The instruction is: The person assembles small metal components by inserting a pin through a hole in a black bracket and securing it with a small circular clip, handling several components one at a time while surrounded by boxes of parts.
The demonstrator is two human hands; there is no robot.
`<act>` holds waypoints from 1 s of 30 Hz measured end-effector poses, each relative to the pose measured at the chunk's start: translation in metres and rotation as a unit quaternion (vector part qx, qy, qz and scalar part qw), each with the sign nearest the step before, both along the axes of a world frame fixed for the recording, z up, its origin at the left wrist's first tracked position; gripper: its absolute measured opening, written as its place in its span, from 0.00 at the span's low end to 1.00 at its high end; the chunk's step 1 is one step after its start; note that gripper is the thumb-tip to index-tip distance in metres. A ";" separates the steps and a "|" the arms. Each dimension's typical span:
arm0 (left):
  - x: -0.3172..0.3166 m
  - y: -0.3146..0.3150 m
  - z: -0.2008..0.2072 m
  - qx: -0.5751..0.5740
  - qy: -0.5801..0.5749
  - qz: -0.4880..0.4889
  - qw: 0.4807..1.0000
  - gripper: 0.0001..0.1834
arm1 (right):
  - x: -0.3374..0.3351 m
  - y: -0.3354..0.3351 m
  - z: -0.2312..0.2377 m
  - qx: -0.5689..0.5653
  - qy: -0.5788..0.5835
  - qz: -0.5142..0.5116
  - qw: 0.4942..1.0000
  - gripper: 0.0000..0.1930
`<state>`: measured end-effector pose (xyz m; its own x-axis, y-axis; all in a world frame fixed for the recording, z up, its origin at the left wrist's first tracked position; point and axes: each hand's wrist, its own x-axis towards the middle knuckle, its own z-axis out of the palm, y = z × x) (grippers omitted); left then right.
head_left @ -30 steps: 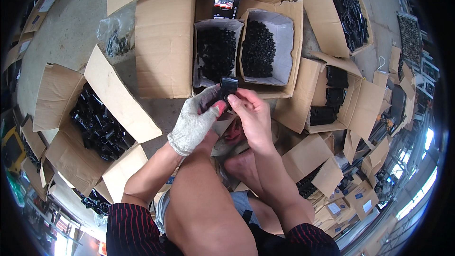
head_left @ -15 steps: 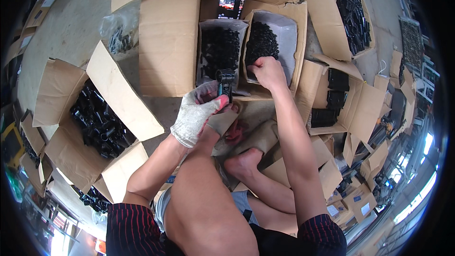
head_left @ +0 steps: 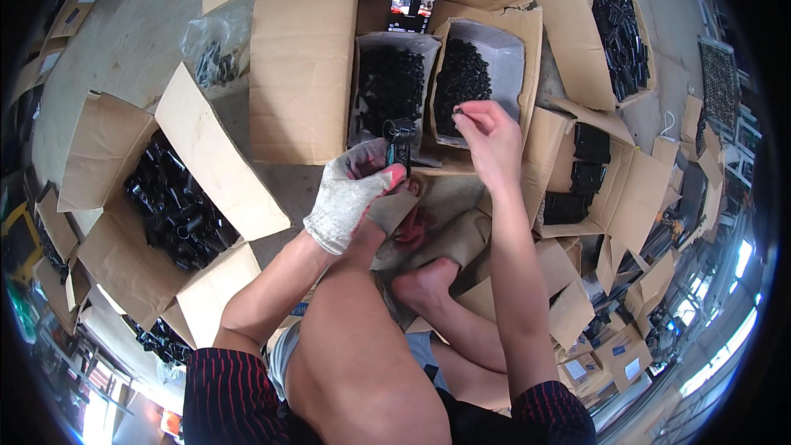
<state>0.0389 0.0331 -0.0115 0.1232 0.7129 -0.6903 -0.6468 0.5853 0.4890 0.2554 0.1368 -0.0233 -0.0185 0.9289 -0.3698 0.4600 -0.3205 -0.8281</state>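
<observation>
Head view: the left hand (head_left: 353, 202), in a white knit glove, holds a black fitting (head_left: 400, 138) upright, its grip pinched around the lower part, so the round top stands clear above the fingertips. The fitting sits just in front of the glove, over the near edge of the left box (head_left: 389, 91) of small black parts. The left forearm comes up from the lower edge, bent at the elbow over the raised knee.

The bare right hand (head_left: 486, 138) reaches out over the right box (head_left: 486, 74), which is lined with grey plastic and holds small black pieces. Its grip is pressed together, thumb and forefinger pinching a small black piece (head_left: 458, 110) just above the heap. The right arm is stretched nearly straight. The two hands are near each other, not touching. A phone (head_left: 414, 2) leans behind the boxes.
</observation>
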 end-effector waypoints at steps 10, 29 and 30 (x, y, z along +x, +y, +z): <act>0.013 0.000 0.009 -0.008 0.101 0.006 0.995 0.28 | -0.047 -0.048 0.063 0.055 0.007 0.105 0.993 0.08; 0.014 0.002 0.013 -0.009 0.105 0.012 0.994 0.20 | -0.047 -0.044 0.067 0.034 -0.025 0.125 0.991 0.09; 0.013 0.003 0.014 -0.009 0.105 0.012 0.994 0.20 | -0.048 -0.045 0.067 0.037 -0.026 0.125 0.991 0.09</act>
<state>0.0523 0.0358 0.0026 -0.0421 0.7017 -0.7112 -0.5455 0.5802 0.6048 0.2078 0.0921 0.0434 -0.2338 0.9224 -0.3073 0.5605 -0.1304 -0.8178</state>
